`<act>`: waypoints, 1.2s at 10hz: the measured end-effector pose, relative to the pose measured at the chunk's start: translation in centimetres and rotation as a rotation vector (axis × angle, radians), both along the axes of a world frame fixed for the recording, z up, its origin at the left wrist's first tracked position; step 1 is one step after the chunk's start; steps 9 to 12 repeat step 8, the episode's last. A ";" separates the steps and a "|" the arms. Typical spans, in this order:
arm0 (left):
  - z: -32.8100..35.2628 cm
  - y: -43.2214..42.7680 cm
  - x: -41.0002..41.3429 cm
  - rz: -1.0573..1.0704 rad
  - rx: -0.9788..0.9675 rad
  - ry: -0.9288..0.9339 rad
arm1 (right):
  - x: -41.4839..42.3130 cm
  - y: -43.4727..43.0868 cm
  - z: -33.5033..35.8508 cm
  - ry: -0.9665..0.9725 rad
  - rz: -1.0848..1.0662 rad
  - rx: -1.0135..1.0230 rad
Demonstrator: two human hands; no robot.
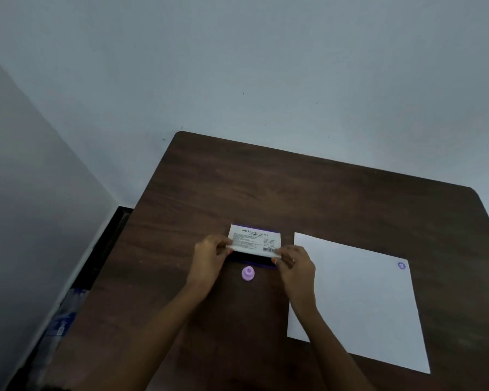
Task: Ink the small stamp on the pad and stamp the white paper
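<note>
The ink pad [255, 240] lies mid-table, a flat purple case whose white labelled lid is tilted up a little from the dark base. My left hand [209, 256] pinches the lid's left front corner and my right hand [294, 263] pinches its right front corner. The small stamp [248, 273], a lilac knob, stands on the table just in front of the pad, between my wrists, touched by neither hand. The white paper [359, 300] lies to the right of the pad, with one round blue stamp mark [401, 265] near its far right corner.
The dark wooden table [308, 193] stands against a pale wall, its left edge beside a second wall. In the gap on the floor at the left lie plastic bottles [64, 317].
</note>
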State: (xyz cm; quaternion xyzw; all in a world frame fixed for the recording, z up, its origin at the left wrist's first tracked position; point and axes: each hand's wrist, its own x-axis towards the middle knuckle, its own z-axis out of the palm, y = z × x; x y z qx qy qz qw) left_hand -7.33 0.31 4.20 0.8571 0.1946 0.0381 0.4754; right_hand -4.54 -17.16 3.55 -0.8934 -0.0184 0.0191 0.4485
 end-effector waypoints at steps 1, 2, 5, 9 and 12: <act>-1.2 -0.2 -0.8 -0.043 0.037 0.007 | -1.1 0.0 -1.4 -0.008 0.004 -0.030; -1.9 -0.4 -1.3 -0.070 0.111 -0.019 | -1.8 0.1 -2.3 0.004 0.010 -0.069; -3.5 -0.8 -2.3 -0.145 0.244 0.008 | -2.6 -0.2 -3.5 0.005 0.149 -0.266; -3.3 -1.9 0.6 -0.207 0.763 -0.129 | -0.6 0.4 -2.6 -0.140 0.082 -0.381; -3.3 -1.9 0.6 -0.207 0.763 -0.129 | -0.6 0.4 -2.6 -0.140 0.082 -0.381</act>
